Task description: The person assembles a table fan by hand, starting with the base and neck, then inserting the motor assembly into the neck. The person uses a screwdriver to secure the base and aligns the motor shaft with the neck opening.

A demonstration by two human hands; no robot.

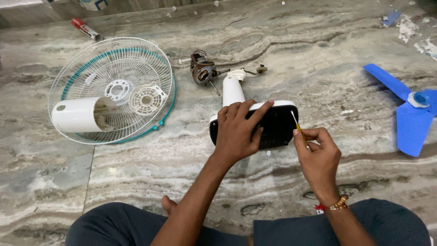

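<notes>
The left hand (236,132) lies flat, fingers spread, on the black fan base (273,127) on the floor; the right hand (318,157) has its grip clamped on a small screwdriver (298,127).

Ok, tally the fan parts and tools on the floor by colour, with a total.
White: 3 – wire guard, motor housing, round grille cap
White and black: 1 – fan base under the left hand
Blue: 1 – fan blade
Brown metal: 1 – motor
Yellow: 1 – screwdriver in the right hand
Total: 7
</notes>
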